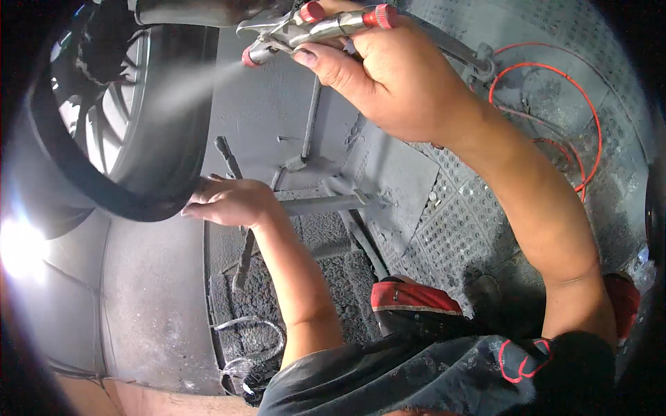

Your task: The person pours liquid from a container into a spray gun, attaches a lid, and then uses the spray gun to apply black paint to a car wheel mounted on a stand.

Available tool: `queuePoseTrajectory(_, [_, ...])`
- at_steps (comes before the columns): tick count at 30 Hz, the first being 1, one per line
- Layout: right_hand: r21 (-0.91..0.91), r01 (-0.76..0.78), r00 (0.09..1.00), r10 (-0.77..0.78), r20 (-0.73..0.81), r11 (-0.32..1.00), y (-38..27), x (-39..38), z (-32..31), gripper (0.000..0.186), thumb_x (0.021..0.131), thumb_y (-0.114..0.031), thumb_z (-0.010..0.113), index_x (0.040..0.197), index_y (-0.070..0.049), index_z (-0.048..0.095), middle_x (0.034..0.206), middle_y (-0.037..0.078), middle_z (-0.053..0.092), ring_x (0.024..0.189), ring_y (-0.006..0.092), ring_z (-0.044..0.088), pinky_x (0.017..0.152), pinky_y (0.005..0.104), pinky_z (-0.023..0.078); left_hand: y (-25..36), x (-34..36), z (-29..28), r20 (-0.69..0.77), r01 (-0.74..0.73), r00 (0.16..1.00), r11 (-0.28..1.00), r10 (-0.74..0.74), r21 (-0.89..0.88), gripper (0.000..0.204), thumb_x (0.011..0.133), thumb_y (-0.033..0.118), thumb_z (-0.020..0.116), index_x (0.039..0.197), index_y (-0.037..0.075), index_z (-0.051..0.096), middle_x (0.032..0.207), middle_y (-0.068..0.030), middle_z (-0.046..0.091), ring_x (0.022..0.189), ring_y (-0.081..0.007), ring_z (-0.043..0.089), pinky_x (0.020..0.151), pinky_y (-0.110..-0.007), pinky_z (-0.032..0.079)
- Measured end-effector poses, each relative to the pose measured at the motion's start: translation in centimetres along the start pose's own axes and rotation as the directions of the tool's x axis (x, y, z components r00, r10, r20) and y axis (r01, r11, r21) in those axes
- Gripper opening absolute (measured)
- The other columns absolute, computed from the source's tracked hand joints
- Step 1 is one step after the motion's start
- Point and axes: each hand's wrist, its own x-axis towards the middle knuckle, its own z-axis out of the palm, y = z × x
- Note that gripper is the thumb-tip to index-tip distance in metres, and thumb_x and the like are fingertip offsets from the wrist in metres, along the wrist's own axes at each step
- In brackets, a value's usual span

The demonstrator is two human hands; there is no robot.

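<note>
My right hand [388,80] is wrapped round a silver spray gun [335,28] with red knobs and a red-ringed nozzle. Pale mist [198,91] streams from the nozzle to the left. It meets the dark grey barrel of a wheel rim [177,128], which hangs on its side at the left with light spokes showing inside. At the rim's lower right edge, my left hand [236,201] is closed, thumb and fingers gripping the lip. Some of its fingertips are hidden behind the edge.
Below my left hand stands a grey metal stand [322,204] with crossing bars. A red hose [598,125] loops over the studded floor mat [454,211] at right. Another dark cylindrical part [201,12] hangs above. A bright lamp [21,249] shines at the far left.
</note>
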Motion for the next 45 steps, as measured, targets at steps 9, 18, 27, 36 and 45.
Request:
queuePoseTrajectory(9, [0.112, -0.051, 0.999, 0.05, 0.015, 0.992, 0.5, -0.8, 0.1, 0.024, 0.101, -0.016, 0.056, 0.108, 0.006, 0.061, 0.108, 0.024, 0.065, 0.087, 0.0356, 0.07, 0.07, 0.0396, 0.053, 11.1, -5.8, 4.5, 0.314, -0.021, 0.929, 0.874, 0.197, -0.486, 0.093, 0.098, 0.071, 0.017, 0.158, 0.001, 0.015, 0.167, -0.0142, 0.014, 0.155, -0.025, 0.007, 0.124, -0.047, -0.003])
queuePoseTrajectory(18, [0.133, -0.04, 0.993, 0.055, -0.107, 0.99, 0.3, -1.0, 0.8, 0.025, 0.102, -0.017, 0.055, 0.103, 0.007, 0.062, 0.099, 0.021, 0.067, 0.08, 0.0304, 0.07, 0.07, 0.0378, 0.054, 5.3, -4.1, 5.1, 0.153, 0.044, 0.988, 0.998, -0.036, -0.046, 0.085, 0.101, 0.065, 0.028, 0.156, 0.0, 0.022, 0.165, -0.0141, 0.019, 0.154, -0.0223, 0.012, 0.125, -0.044, 0.002])
queuePoseTrajectory(27, [0.146, -0.016, 0.994, 0.031, -0.103, 0.989, -0.4, -0.1, 0.5, 0.028, 0.103, -0.019, 0.054, 0.103, 0.008, 0.062, 0.1, 0.022, 0.068, 0.084, 0.0293, 0.07, 0.078, 0.0376, 0.054, 5.5, -4.3, 0.8, 0.291, -0.059, 0.955, 0.998, 0.053, 0.013, 0.092, 0.099, 0.07, 0.021, 0.158, 0.0, 0.015, 0.167, -0.0118, 0.01, 0.155, -0.0238, 0.002, 0.124, -0.046, -0.005])
queuePoseTrajectory(36, [0.071, 0.065, 0.991, -0.057, -0.118, 0.995, -0.3, 0.1, 0.0, 0.027, 0.101, -0.016, 0.056, 0.097, 0.009, 0.064, 0.102, 0.025, 0.068, 0.09, 0.03, 0.069, 0.082, 0.0377, 0.052, 9.7, -7.8, 7.3, 0.287, 0.011, 0.958, 0.999, -0.001, -0.032, 0.09, 0.098, 0.071, 0.022, 0.158, 0.003, 0.017, 0.167, -0.0113, 0.012, 0.155, -0.0213, 0.005, 0.124, -0.047, -0.002])
queuePoseTrajectory(45, [0.105, 0.131, 0.974, -0.108, -0.2, 0.986, -0.6, 1.4, 1.0, 0.033, 0.102, -0.019, 0.057, 0.087, 0.011, 0.063, 0.101, 0.025, 0.068, 0.08, 0.0279, 0.068, 0.075, 0.0371, 0.053, 2.0, -2.5, 0.3, 0.045, -0.032, 0.999, 0.998, 0.029, 0.062, 0.064, 0.108, 0.047, 0.028, 0.151, -0.001, 0.031, 0.158, -0.0115, 0.036, 0.15, -0.0241, 0.023, 0.125, -0.043, 0.012])
